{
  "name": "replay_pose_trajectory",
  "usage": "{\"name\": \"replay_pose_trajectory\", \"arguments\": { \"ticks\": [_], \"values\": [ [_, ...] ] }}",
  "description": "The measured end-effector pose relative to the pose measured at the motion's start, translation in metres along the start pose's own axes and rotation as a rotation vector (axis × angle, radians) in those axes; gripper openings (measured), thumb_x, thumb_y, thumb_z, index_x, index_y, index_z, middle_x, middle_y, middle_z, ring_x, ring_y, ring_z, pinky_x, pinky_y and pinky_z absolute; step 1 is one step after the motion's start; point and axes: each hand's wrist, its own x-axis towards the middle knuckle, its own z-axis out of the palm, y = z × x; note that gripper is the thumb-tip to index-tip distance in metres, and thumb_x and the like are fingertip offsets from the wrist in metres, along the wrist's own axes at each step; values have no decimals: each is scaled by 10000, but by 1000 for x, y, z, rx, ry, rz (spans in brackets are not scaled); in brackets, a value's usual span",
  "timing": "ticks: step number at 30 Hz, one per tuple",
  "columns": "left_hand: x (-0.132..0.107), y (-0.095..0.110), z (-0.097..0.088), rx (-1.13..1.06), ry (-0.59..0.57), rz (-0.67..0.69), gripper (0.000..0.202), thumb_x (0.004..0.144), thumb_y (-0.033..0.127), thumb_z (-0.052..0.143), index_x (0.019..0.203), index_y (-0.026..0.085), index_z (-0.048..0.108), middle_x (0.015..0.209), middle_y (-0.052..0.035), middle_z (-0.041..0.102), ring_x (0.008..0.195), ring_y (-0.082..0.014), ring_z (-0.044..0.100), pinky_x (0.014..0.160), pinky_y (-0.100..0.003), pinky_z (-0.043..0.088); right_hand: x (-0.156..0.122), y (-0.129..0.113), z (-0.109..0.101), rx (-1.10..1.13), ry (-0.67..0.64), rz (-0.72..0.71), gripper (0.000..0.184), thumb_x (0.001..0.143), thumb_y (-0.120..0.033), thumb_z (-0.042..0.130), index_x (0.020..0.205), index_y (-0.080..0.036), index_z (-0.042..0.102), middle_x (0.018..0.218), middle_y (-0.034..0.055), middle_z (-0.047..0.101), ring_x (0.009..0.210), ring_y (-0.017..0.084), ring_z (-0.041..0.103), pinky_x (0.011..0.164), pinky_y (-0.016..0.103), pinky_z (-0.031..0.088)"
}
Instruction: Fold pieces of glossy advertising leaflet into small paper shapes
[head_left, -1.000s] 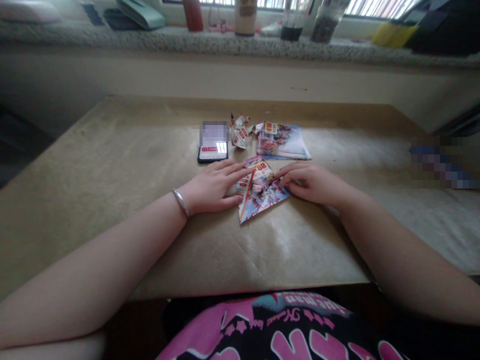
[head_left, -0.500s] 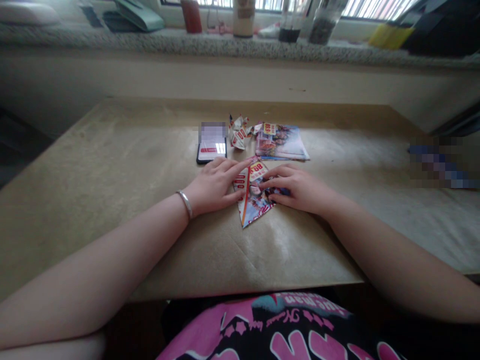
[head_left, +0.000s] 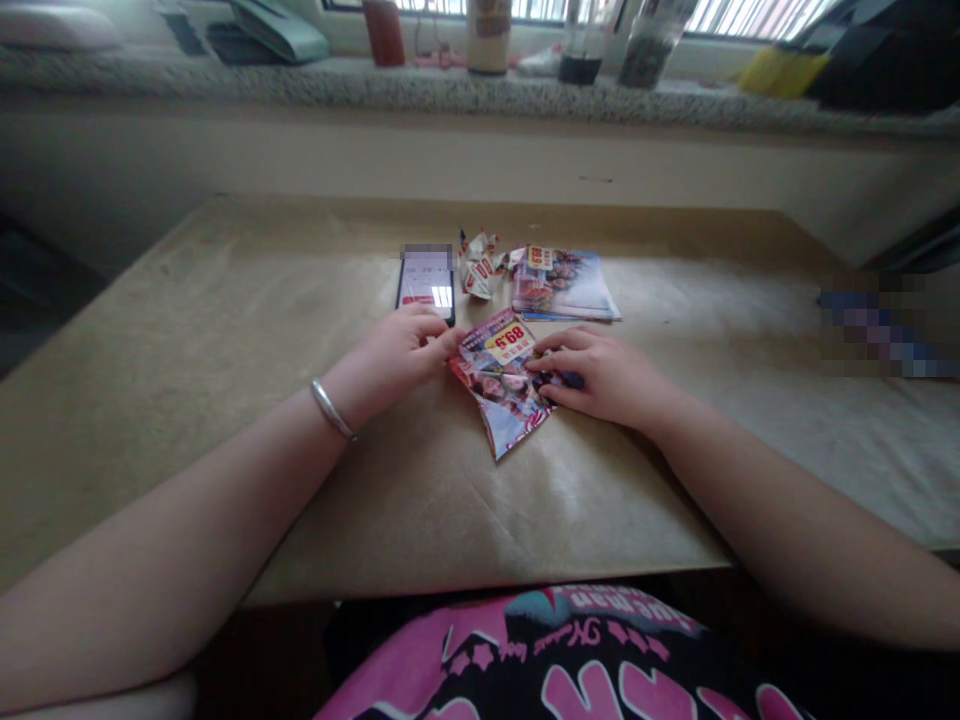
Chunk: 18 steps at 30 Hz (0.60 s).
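Observation:
A printed paper flyer [head_left: 501, 388] with a yellow price label lies on the table in front of me, one corner pointing toward my body. Its upper left corner is pinched between the thumb and fingers of my left hand [head_left: 397, 358], which wears a silver bangle. The flap on that side is turned out, showing more of the picture. My right hand [head_left: 604, 378] rests on the flyer's right side, fingers stretched and a little apart, pressing it down.
Behind the flyer are a phone [head_left: 424, 285], a crumpled paper piece [head_left: 478, 268] and a stack of printed flyers [head_left: 566, 285]. A blurred-out item [head_left: 885, 325] lies far right. Bottles and jars stand on the stone windowsill [head_left: 420, 95].
My left hand has moved left, pulling the flyer's left flap outward. The white strip with the orange line no longer shows. My right hand has barely moved.

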Motion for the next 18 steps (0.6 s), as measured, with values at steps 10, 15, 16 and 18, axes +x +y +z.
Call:
{"name": "replay_pose_trajectory", "arguments": {
  "ticks": [10, 15, 16, 18],
  "values": [
    [-4, -8, -7, 118, -163, -250, 278, 759, 437, 631, 912, 208, 599, 889, -31, 691, 753, -186, 634, 616, -271, 462, -1, 4, 0, -28, 26, 83, 345, 826, -373, 642, 1131, -228, 709, 1244, 94, 657, 1113, 288, 611, 977, 455, 483],
    [-2, -12, -7, 116, -175, -274, 294, 758, 433, 616, 941, 204, 644, 867, -36, 724, 718, -179, 651, 574, -252, 461, 0, 6, 2, -1, 42, 115, 400, 811, -349, 647, 1178, -190, 663, 1203, 114, 677, 1121, 307, 598, 986, 484, 469],
    [-1, -12, -8, 127, -186, -271, 281, 762, 429, 608, 927, 209, 664, 866, -34, 727, 725, -181, 651, 586, -255, 464, 0, 6, 3, 4, 50, 128, 417, 808, -354, 647, 1186, -178, 654, 1198, 121, 677, 1124, 310, 594, 988, 487, 466],
    [-1, -11, -8, 157, -206, -267, 245, 778, 413, 582, 880, 221, 695, 870, -29, 731, 750, -188, 652, 622, -267, 474, 0, 8, 4, 15, 84, 156, 435, 804, -372, 646, 1180, -153, 654, 1206, 140, 665, 1133, 313, 587, 999, 483, 459]
  ]
}}
